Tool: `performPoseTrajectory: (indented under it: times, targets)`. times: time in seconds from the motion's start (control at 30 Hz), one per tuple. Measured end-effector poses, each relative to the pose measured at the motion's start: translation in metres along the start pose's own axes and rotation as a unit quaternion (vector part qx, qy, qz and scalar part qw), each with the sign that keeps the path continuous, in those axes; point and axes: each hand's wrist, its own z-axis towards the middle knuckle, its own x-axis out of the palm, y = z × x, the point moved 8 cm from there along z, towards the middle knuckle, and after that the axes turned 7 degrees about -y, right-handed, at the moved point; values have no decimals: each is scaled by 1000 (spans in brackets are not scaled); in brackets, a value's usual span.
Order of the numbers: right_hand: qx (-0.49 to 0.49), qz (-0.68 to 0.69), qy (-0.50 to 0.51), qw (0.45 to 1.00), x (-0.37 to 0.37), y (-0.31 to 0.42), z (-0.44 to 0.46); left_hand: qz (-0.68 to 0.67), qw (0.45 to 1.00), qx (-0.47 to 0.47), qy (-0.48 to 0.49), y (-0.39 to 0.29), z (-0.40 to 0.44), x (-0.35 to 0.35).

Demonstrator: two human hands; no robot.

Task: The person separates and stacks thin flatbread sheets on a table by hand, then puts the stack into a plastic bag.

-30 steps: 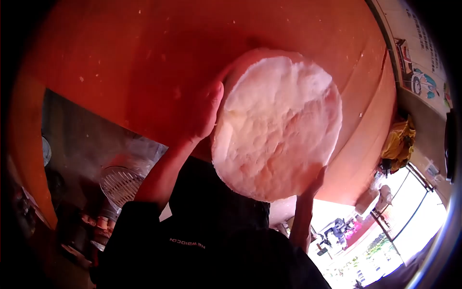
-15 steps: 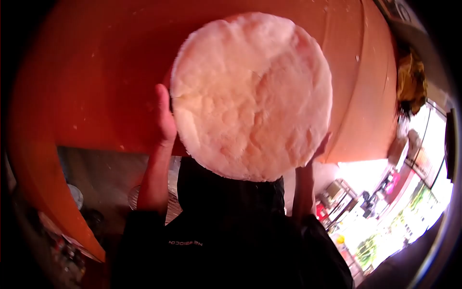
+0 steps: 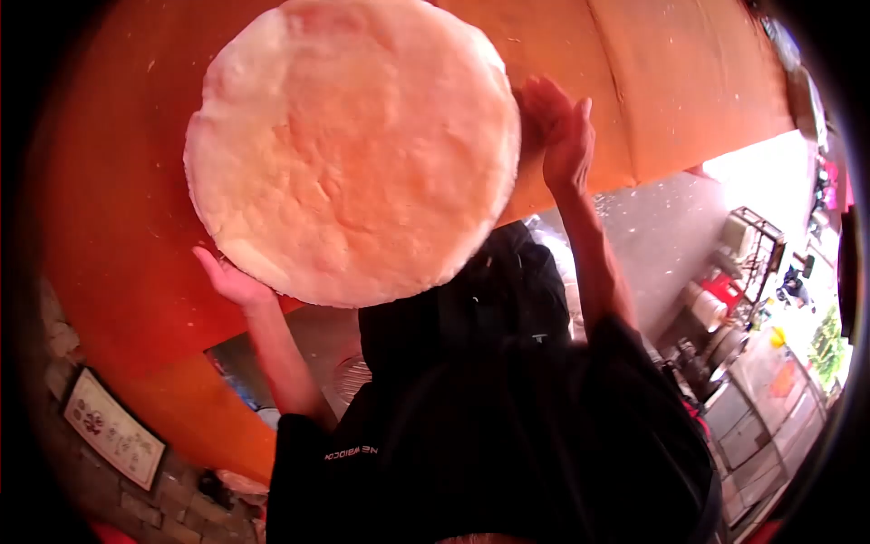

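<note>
A large, round, pale slab (image 3: 353, 154), like thick dough or flatbread, is tilted towards me, with a dented surface and a slightly ragged rim. It is raised above the orange-red table, overlapping the near edge and part of my black clothing. My left hand (image 3: 237, 283) supports it at the lower left, palm up and thumb outside the rim; the other fingers are hidden beneath. Beside the right rim is my right hand (image 3: 564, 136), palm up with thumb and fingers apart. Whether its fingertips touch the rim, I cannot tell.
The orange-red table surface (image 3: 671, 82) spreads behind the slab, dotted with small white specks. A framed sheet (image 3: 114, 429) stands at lower left over a brick floor. On the right are a metal rack (image 3: 754, 249) and pale cabinets (image 3: 757, 426) near a bright opening.
The slab has shifted left and slightly upward in view. My right hand has come out from the slab's lower right edge and is spread beside it; my left hand is lower along the rim.
</note>
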Motion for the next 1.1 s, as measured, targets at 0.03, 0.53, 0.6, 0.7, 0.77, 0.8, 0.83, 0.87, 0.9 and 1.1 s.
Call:
performPoseTrajectory:
  times: [0.03,0.53,0.6,0.7,0.77,0.8,0.83,0.87,0.9,1.1]
  targets:
    - [-40,9,-11,999,-1,3,7,14,1000,7,8,4,-6,6]
    - [-70,-41,141,987,69,40,29,9,999,36,25,3,-30,22]
    - [-56,-42,140,988,83,34,21,-3,1000,18,15,6,-36,19]
    - [-117,-43,175,977,93,30,21,29,998,63,2,9,-36,28]
    - [-116,-75,129,982,83,25,25,45,995,66,53,8,-44,37]
    - [-114,-90,108,984,81,23,24,45,996,66,47,6,-47,37]
    - [-113,-132,112,978,82,22,25,71,994,75,43,6,-47,41]
    - [-113,-133,123,977,81,21,27,94,991,85,35,5,-48,42]
    - [-82,-116,143,979,79,15,33,88,992,90,22,3,-47,37]
    - [17,12,160,987,64,16,61,42,998,40,-20,13,-49,15]
